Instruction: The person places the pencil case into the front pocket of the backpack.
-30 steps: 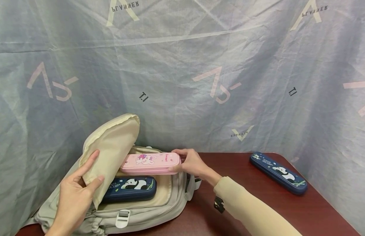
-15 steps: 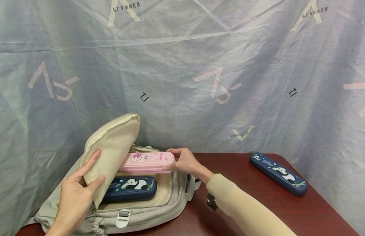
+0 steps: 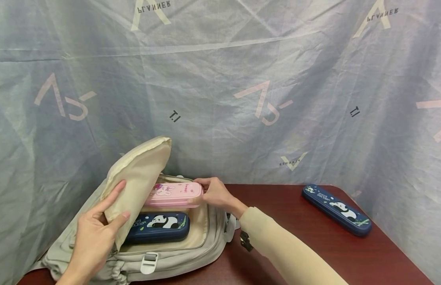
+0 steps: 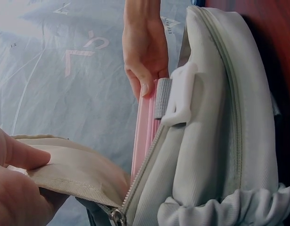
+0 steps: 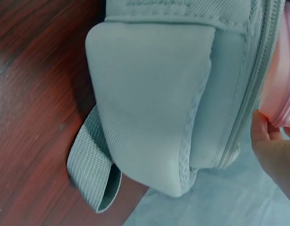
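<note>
Insertion step: right hand (image 3: 214,192) pinching pink pencil case (image 3: 173,194) end, left hand (image 3: 95,237) gripping backpack flap (image 3: 140,174) open; next, likely deeper push beside panda case (image 3: 158,226).

On the bench (image 3: 277,237) the backpack (image 3: 177,253) lies at 9 o'clock, holding two pencil cases, one (image 3: 172,194) behind the other (image 3: 159,226); a third case (image 3: 335,209) lies at 3 o'clock.

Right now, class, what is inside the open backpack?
A navy panda pencil case and a pink pencil case, pinched by the right hand. The flap covers their left ends.
</note>
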Demonstrator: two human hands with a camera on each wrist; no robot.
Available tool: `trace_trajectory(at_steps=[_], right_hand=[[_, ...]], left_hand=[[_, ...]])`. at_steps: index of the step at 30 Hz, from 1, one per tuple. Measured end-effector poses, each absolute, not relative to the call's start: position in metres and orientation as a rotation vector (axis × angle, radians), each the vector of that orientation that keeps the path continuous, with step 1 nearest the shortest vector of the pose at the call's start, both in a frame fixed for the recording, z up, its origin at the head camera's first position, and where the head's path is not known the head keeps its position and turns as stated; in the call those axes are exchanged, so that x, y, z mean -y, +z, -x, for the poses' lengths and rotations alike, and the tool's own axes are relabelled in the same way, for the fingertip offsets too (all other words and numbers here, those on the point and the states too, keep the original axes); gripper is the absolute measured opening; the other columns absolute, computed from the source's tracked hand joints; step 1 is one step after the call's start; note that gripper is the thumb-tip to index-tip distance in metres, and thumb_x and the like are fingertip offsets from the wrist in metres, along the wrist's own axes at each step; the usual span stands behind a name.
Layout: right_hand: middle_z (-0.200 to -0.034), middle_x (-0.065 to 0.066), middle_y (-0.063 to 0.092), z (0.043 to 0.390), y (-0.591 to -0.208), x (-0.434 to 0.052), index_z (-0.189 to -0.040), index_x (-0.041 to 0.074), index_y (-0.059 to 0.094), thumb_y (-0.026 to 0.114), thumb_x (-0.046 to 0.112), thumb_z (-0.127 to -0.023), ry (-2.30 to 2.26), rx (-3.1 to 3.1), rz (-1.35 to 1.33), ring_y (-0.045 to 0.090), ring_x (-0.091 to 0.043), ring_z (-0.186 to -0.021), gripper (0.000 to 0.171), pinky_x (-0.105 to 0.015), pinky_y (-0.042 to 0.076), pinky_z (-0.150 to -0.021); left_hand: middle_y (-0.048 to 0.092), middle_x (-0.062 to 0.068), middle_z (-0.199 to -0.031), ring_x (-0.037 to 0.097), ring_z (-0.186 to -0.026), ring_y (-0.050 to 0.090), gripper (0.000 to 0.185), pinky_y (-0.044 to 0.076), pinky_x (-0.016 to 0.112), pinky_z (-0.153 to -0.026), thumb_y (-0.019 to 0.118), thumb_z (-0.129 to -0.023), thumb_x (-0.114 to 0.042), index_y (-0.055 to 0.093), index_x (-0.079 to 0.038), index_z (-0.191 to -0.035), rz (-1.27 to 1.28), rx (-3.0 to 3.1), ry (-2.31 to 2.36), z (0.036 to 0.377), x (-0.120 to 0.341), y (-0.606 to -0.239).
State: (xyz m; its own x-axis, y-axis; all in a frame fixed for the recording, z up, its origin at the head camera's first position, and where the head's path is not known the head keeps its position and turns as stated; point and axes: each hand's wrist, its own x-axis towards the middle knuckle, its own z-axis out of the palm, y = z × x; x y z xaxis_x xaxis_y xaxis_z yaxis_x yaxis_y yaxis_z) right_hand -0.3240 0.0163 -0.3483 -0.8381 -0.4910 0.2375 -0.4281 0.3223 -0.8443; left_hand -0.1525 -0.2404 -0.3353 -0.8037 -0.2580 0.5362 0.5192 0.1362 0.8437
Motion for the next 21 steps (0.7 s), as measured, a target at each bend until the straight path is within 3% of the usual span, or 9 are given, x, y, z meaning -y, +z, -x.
trace_trajectory(at_steps=[6,14,21], right_hand=[[-0.112,-0.008,0.077,0.325,-0.350,-0.005,-0.136,-0.003,0.069,0.090,0.004,-0.077,-1.579,-2.472,0.870,0.067,-0.009,-0.096,0.062,-0.020,0.053,-0.082],[-0.097,0.000,0.076,0.326,-0.352,0.007,-0.125,0.004,0.076,0.092,0.007,-0.077,-1.570,-2.459,0.881,0.063,-0.007,-0.084,0.051,-0.019,0.048,-0.072],[-0.104,-0.002,0.078,0.327,-0.355,0.012,-0.133,0.005,0.073,0.092,0.004,-0.076,-1.643,-2.385,0.823,0.067,-0.010,-0.092,0.059,-0.020,0.051,-0.077]], left_hand=[[0.038,0.014,-0.165,0.004,-0.137,0.049,0.073,0.044,0.009,-0.098,0.064,-0.089,0.025,0.056,-0.008,-0.153,0.215,1.893,-1.669,0.152,0.240,-0.335],[0.039,0.014,-0.165,0.003,-0.135,0.051,0.072,0.045,0.010,-0.099,0.064,-0.089,0.025,0.056,-0.006,-0.153,0.242,1.859,-1.700,0.151,0.239,-0.335],[0.039,0.017,-0.164,0.003,-0.133,0.052,0.072,0.045,0.011,-0.098,0.063,-0.089,0.026,0.056,-0.006,-0.153,0.259,1.853,-1.704,0.151,0.239,-0.334]])
